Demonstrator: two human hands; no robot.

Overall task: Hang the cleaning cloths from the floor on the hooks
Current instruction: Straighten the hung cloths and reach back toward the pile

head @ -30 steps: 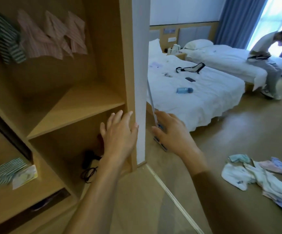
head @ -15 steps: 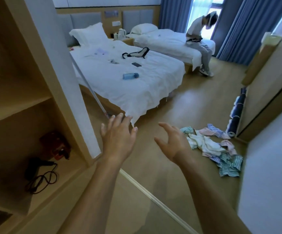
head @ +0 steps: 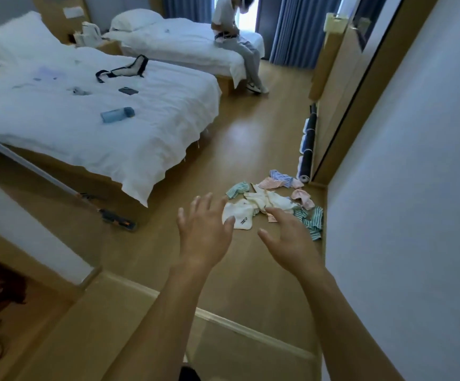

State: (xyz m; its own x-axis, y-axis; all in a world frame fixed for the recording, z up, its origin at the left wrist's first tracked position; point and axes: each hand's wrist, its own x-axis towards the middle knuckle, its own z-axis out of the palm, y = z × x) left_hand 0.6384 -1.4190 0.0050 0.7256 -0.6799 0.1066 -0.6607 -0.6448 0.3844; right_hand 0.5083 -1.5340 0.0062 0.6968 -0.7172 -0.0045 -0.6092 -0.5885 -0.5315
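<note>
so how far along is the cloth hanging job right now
Done: nothing in this view shows a hung cloth; no hooks are visible. In hand: nothing; the left hand and right hand are both open and empty, stretched out toward the pile of cloths on the floor by the wall. Left: picking up the whole pile, white, pink and striped cloths alike, and hanging it.

The room is dimly lit with a bluish cast — daylight is admitted through the window [head: 246, 12] far beyond both hands. Soft glare is seen on the floor [head: 240, 138]; edges are bent and blurred — wide-angle distortion.
</note>
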